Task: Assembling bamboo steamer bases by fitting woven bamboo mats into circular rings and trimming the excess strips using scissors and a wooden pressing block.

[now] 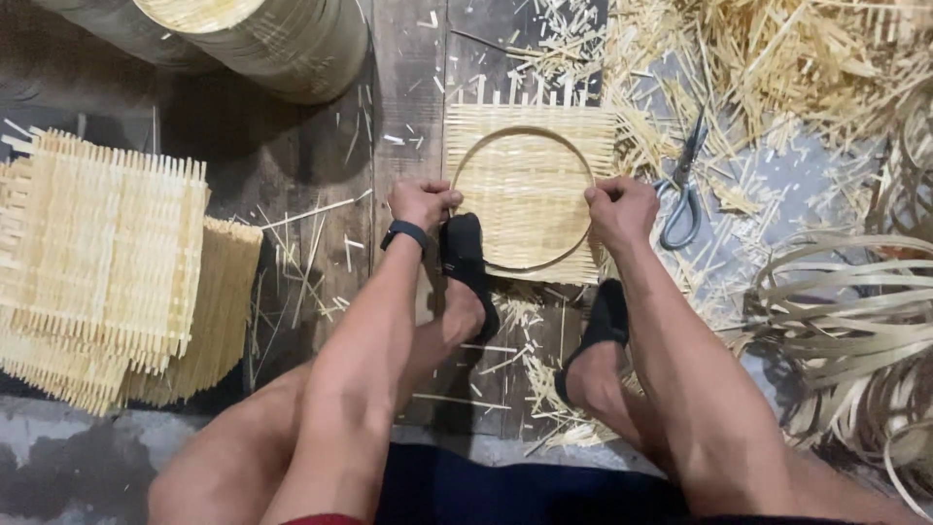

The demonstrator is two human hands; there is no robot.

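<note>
Hands (525, 204) on bamboo hoop (522, 264) over woven mat (530, 194)

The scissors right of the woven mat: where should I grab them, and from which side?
Take the scissors by the grey finger loops at their near end, coming from the right hand side. The blades point away, up into the bamboo scraps, while the loops lie on barer floor beside the woven mat.

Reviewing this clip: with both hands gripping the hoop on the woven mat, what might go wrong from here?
1. The thin hoop is pinched only at its sides by the left hand and right hand; it may spring or slide off centre on the woven mat.
2. The mat's protruding strip ends and loose splinters could prick bare fingers.
3. Scissors lie close beside the right hand, easily bumped.
</note>
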